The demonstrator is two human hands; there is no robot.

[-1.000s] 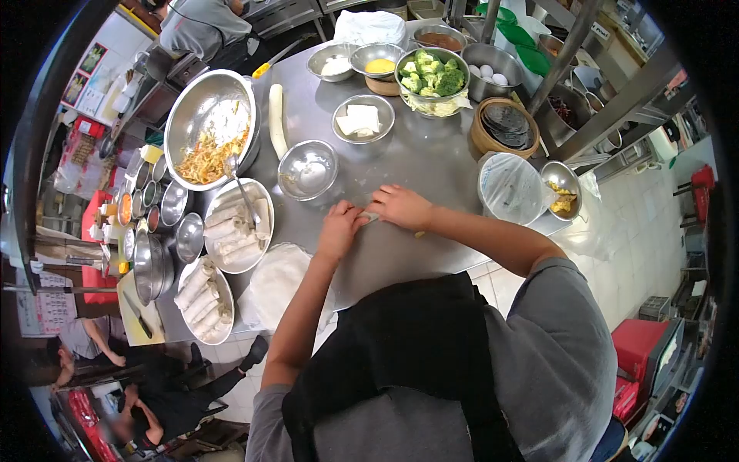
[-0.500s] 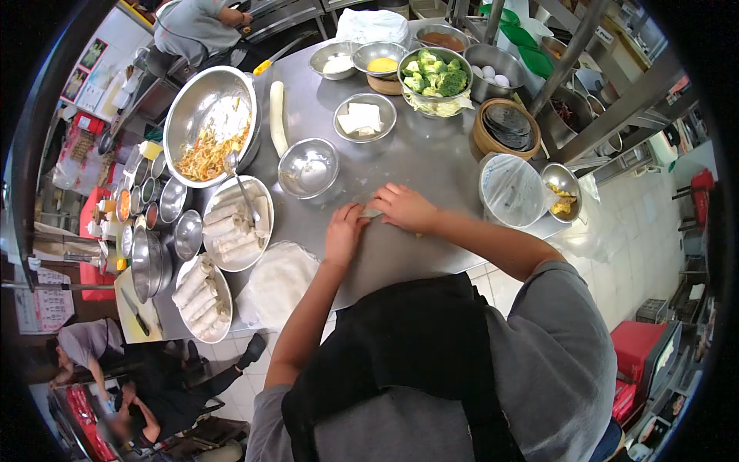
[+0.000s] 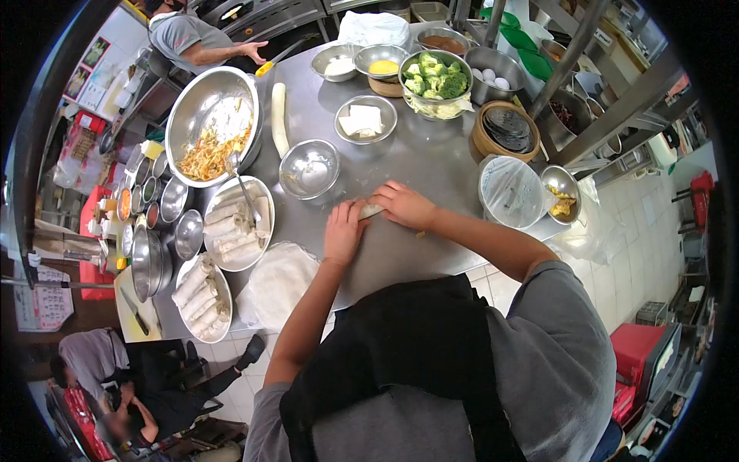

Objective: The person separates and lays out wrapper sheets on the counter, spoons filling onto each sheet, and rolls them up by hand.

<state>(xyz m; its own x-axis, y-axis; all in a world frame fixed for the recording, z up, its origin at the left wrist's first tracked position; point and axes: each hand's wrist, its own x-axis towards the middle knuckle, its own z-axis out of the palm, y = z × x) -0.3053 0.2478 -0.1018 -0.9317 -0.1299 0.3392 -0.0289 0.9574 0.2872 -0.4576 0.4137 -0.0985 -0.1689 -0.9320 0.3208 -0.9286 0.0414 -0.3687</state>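
Note:
On the steel table a pale spring roll (image 3: 372, 210) lies mostly under my fingers. My left hand (image 3: 343, 231) is curled over its left end. Over the right end, my right hand (image 3: 402, 206) presses with bent fingers. Just beyond my hands sits a small steel bowl (image 3: 309, 169) with a trace of white residue. To the left, a plate of finished spring rolls (image 3: 235, 225) has a spoon resting on it, and a second plate of rolls (image 3: 203, 299) is nearer. A stack of thin round wrappers (image 3: 279, 285) lies beside my left forearm.
A large bowl of shredded filling (image 3: 212, 154) stands at the left, near a long white radish-like stick (image 3: 279, 119). Bowls of tofu (image 3: 362, 119), broccoli (image 3: 435, 75) and eggs (image 3: 493, 77) are farther back. A plastic-lined tub (image 3: 510, 192) is right. Co-workers (image 3: 192, 38) are nearby.
The roll shows rounder and more rolled up between my hands, which have shifted only slightly. A co-worker at the back has turned and stretched out a hand; people at lower left moved.

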